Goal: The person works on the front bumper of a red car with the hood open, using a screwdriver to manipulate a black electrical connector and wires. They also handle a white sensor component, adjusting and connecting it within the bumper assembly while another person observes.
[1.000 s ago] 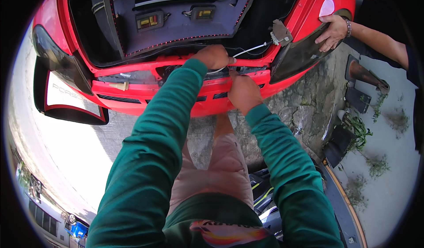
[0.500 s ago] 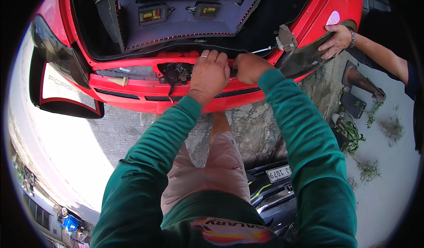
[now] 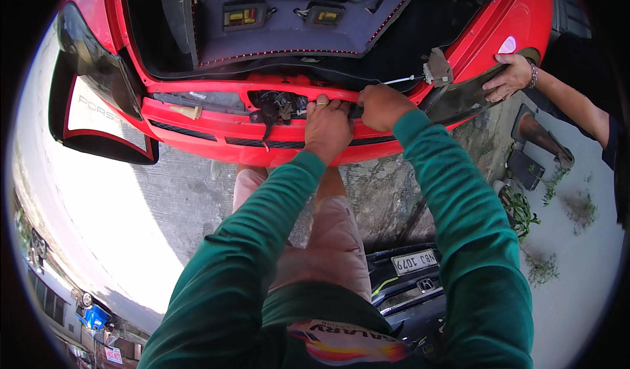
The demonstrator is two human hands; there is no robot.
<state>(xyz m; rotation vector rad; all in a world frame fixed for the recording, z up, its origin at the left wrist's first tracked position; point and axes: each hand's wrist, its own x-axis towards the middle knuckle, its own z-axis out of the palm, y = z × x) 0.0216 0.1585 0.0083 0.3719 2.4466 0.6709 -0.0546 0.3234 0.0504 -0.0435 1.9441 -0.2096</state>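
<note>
Both my hands are at the red front panel (image 3: 367, 144) of a car's open compartment. My left hand (image 3: 328, 130) is closed over the panel's edge, its fingertips curled down into the slot and partly hidden. Just left of it, a black latch mechanism (image 3: 281, 106) sits in a cutout, with a dark piece hanging over the panel. My right hand (image 3: 384, 106) is closed beside the left, knuckles up; whatever its fingers grip is hidden. A thin rod with a white tip (image 3: 398, 80) lies just beyond the right hand.
Another person's hand (image 3: 512, 79) rests on the car's right corner. A beige cone-shaped piece (image 3: 186, 111) lies on the panel at left. Behind it, a lined compartment (image 3: 275, 44) holds two fuse blocks. A dark car (image 3: 407, 293) stands behind me; potted plants (image 3: 520, 211) are at right.
My left hand has shifted slightly right and toward me, uncovering more of the latch. My right hand stays closed at the panel. The whole view has shifted slightly.
</note>
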